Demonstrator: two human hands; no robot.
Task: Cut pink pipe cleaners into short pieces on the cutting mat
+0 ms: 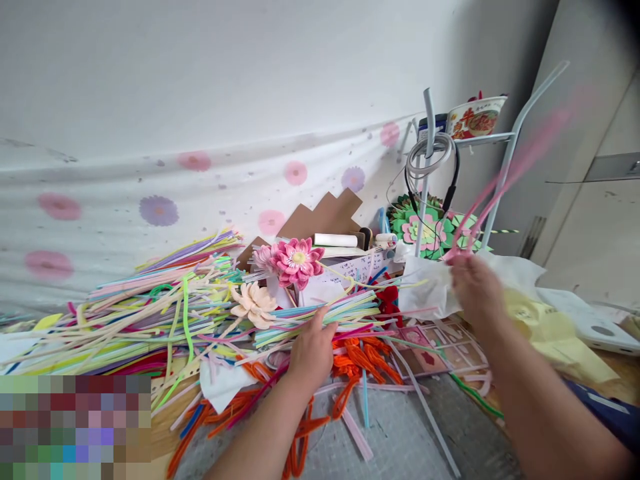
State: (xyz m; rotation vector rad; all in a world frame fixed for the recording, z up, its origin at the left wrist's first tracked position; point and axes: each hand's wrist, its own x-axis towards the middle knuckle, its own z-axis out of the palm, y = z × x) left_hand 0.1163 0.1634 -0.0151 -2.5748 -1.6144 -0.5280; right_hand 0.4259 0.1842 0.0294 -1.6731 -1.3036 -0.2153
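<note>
My right hand (477, 287) is raised at the right, closed around pink pipe cleaners (493, 200). Their far ends point up and right and are blurred by motion. My left hand (313, 353) lies on a bundle of pale green and blue pipe cleaners (357, 308), fingers stretched out and apart. Just beyond it stand a pink pipe-cleaner flower (299, 262) and a cream flower (253, 304). Bent orange pipe cleaners (367, 360) are scattered beside and below the left hand.
A large heap of mixed pipe cleaners (130, 320) spreads to the left. Behind are brown cardboard (320, 217) and a white roll (336, 241). A metal rack (510, 150) with a paper noodle bowl (477, 119) stands at right, near green-pink flowers (423, 230). A grey cutting mat (400, 433) lies in front.
</note>
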